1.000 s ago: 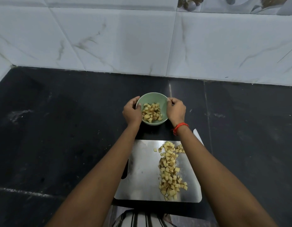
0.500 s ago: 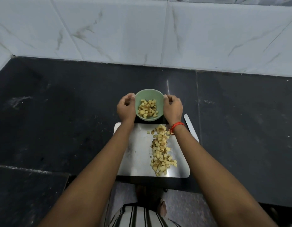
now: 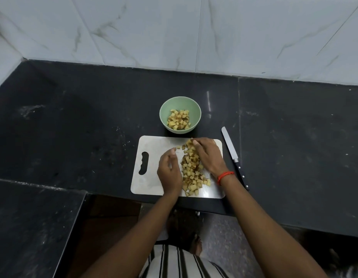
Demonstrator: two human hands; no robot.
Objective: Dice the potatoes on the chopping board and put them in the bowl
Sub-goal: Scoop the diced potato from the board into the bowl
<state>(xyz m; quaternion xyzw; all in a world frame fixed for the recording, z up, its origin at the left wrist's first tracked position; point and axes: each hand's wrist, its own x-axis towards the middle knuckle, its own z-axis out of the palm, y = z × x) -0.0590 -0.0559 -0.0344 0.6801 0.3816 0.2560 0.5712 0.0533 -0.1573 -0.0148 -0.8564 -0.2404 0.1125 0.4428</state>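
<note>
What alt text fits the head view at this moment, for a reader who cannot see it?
A person's left hand and right hand flank a heap of diced potato on a pale chopping board. Beyond the board a green bowl holds more dice; a knife lies to the board's right on the black counter.

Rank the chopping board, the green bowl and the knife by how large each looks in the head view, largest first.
1. chopping board: widest area by far.
2. green bowl: more area than the knife.
3. knife: longer than the bowl is wide, but thin.
</note>
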